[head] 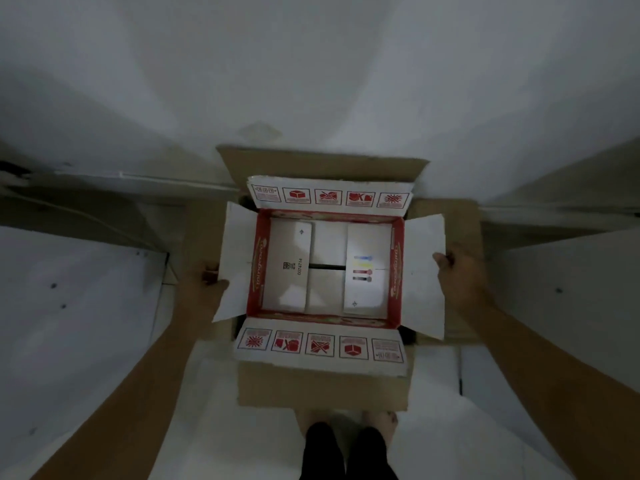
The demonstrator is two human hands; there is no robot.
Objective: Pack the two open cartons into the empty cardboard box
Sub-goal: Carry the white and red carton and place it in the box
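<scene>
A white carton with red printed walls and red symbols on its flaps (325,268) sits with its top open inside a larger brown cardboard box (322,386) on the floor. All its flaps are spread outward. My left hand (211,278) grips the carton's left flap, fingers curled over its edge. On the opposite side, my right hand (457,271) holds the right flap at its outer edge. Only one carton is visible; a second one cannot be made out.
The box stands against a white wall (311,81) on a pale tiled floor (86,323). Brown outer flaps (446,209) stick out left, right and behind. My bare feet and dark-clad legs (346,441) are just in front of the box.
</scene>
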